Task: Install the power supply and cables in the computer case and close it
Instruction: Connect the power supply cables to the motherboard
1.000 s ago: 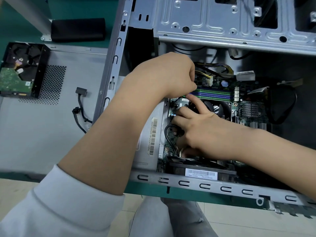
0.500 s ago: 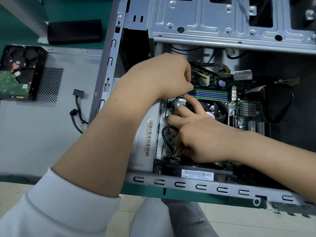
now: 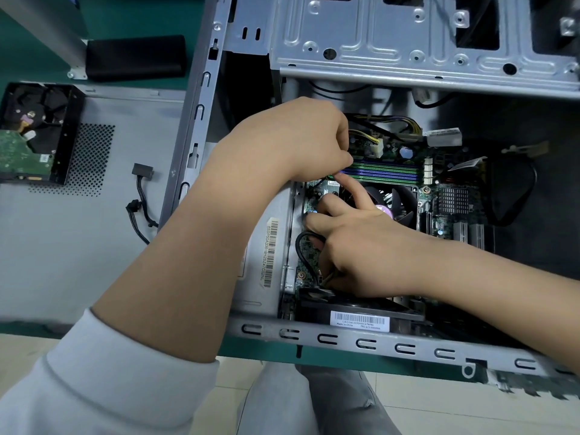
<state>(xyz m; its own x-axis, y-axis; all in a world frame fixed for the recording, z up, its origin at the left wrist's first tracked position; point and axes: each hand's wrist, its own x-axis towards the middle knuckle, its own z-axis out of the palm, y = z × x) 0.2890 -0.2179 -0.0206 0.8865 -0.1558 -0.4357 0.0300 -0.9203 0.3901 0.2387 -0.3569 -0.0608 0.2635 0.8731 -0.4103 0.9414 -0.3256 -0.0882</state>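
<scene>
Inside the case (image 3: 201, 127), both hands' grips are unclear: left (image 3: 301, 142), right (image 3: 361, 246)

Left hand (image 3: 301, 142) fingertips curled under, grasp unseen. Right hand (image 3: 361, 246) covers motherboard (image 3: 445, 215) connector. Computer case (image 3: 408, 51) cut off top, right.

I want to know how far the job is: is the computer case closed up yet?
Open. The side panel lies flat on the bench left of the case, and both hands reach in over the bare motherboard.

Pale grey sleeve (image 3: 103, 381) pushed up the left forearm, bare right forearm, grey trousers (image 3: 301, 403).
</scene>
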